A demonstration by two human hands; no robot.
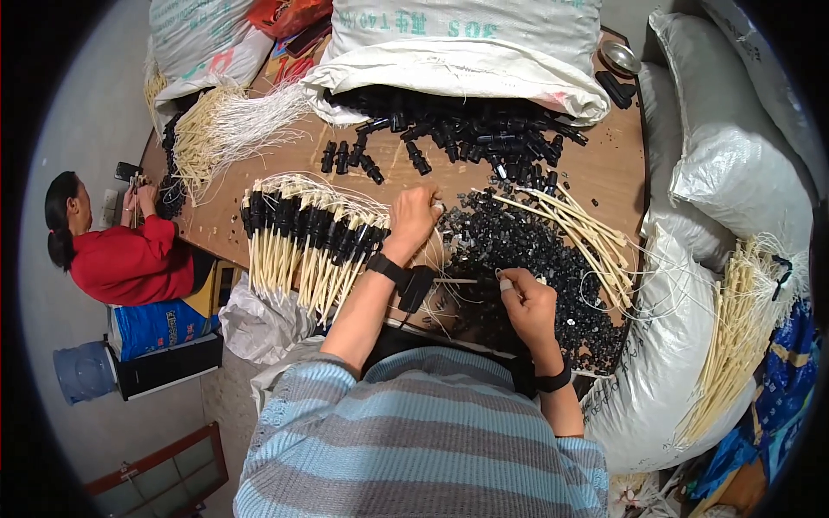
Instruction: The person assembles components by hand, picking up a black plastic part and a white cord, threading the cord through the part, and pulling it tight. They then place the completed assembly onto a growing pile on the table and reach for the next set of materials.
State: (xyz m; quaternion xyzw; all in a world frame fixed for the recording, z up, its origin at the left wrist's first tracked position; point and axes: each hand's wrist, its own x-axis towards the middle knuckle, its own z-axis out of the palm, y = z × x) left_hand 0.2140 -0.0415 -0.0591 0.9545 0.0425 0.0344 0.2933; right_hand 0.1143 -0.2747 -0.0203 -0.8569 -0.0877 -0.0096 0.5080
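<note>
Here's the left hand (416, 216), fingers curled nearly closed; what it grips, I cannot tell. Lower and over to the right, the right hand (529, 309) has thumb and forefinger brought together, though anything between them is too small to make out. A pale stick (456, 281) lies between the two wrists! Small black pieces (488, 233) spread between and beyond the hands, rows of black-topped sticks (315, 229) stand out left of the left hand, and loose sticks (596, 237) fan beyond the right.
</note>
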